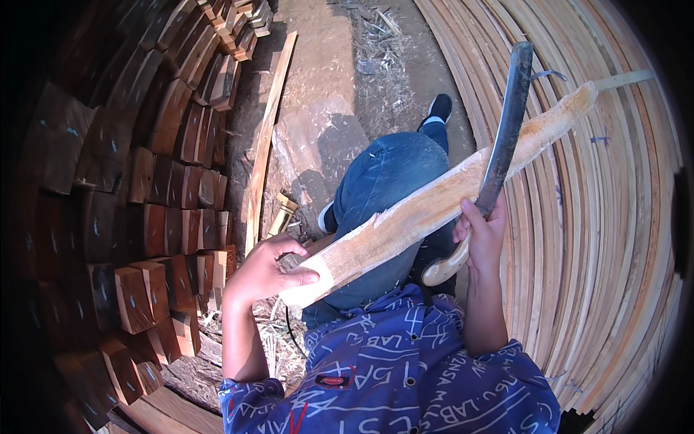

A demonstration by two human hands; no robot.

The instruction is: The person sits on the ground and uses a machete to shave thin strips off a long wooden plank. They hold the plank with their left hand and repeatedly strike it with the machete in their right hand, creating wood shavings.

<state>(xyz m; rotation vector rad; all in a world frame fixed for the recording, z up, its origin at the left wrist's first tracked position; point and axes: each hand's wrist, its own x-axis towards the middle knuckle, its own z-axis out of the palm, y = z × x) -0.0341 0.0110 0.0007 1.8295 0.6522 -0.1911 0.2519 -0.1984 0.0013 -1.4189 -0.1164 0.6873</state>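
A long, rough-edged wooden board lies slantwise across my lap, its far end reaching over the stacked planks on the right. My left hand grips its near end, with the thumb on top and the fingers at the far edge. My right hand is closed round the pale, curved wooden handle of a machete. The machete's dark blade points up and away, crossing over the board. Whether the blade touches the wood I cannot tell.
Stacked timber ends rise close on my left. Long sawn planks form a pile on the right. A narrow wooden strip and a short yellowish wooden piece lie on the dirt floor. Wood shavings are scattered farther off.
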